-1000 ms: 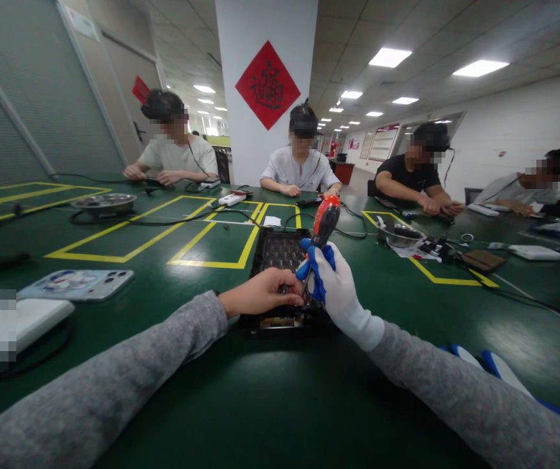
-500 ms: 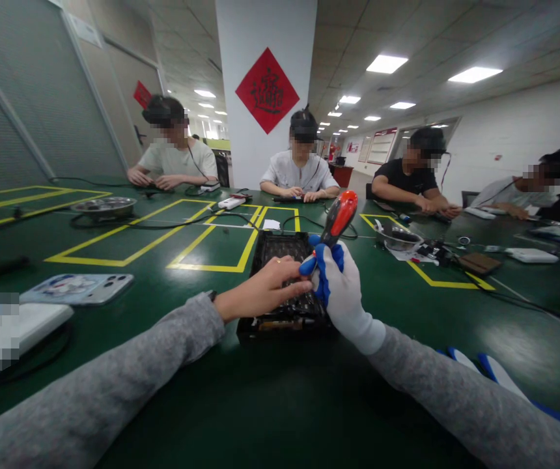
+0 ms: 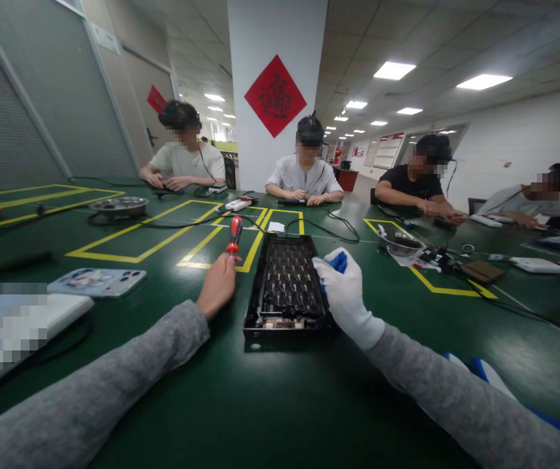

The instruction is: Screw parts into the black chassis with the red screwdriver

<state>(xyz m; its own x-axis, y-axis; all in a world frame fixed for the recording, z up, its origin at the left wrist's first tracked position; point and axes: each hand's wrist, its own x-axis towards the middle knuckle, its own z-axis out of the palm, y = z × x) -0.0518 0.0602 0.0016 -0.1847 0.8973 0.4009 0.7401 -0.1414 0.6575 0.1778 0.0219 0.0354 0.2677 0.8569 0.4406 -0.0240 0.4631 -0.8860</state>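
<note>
A black rectangular case [image 3: 287,280] lies in front of me, its inside showing rows of dark cells and a light brown strip at the near end. My bare left hand [image 3: 218,283] is to its left, closed around a screwdriver [image 3: 234,233] whose red-and-black handle sticks up and away from me. My right hand [image 3: 342,286], in a white glove with blue fingers, is at the right edge of the case. Its fingers are curled together; whether they grip the edge or something small is hidden.
To the left lie a phone [image 3: 97,283], a white box [image 3: 68,309] and a metal bowl [image 3: 118,207]. Another bowl [image 3: 400,242] with parts stands to the right, near cables and a brown block [image 3: 482,270]. A spare glove [image 3: 497,378] is by my right sleeve. Several people sit opposite.
The screwdriver has passed from my right hand to my left. My left hand has moved left off the case, uncovering its inside. My right hand has come down to the case's right edge.
</note>
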